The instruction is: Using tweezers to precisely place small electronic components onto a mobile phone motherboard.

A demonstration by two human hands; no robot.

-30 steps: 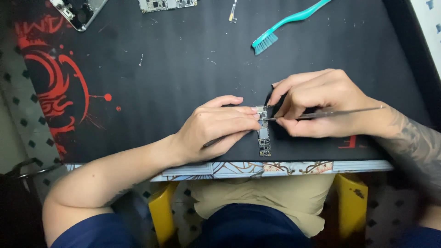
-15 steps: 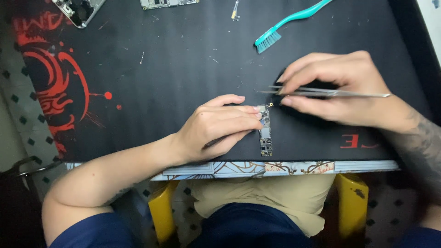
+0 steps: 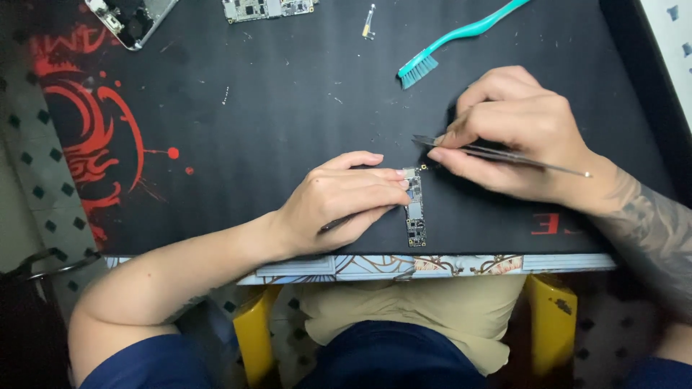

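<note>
A narrow phone circuit board (image 3: 414,209) lies lengthwise on the black desk mat (image 3: 288,108) near its front edge. My left hand (image 3: 339,202) rests on the mat with its fingertips pressing the board's upper left edge; a thin dark tool shows under the palm. My right hand (image 3: 519,137) hovers just up and right of the board, pinching metal tweezers (image 3: 497,153) whose tips point left, a little above the board's top end.
A teal brush (image 3: 454,39) lies at the back of the mat. Another circuit board (image 3: 267,9) and an opened phone body (image 3: 130,20) sit along the far edge, with a small metal part (image 3: 368,21) between them. The mat's left side carries a red pattern.
My right hand has lifted off the board and drawn up and to the right with the tweezers. My left hand still holds the board in place.
</note>
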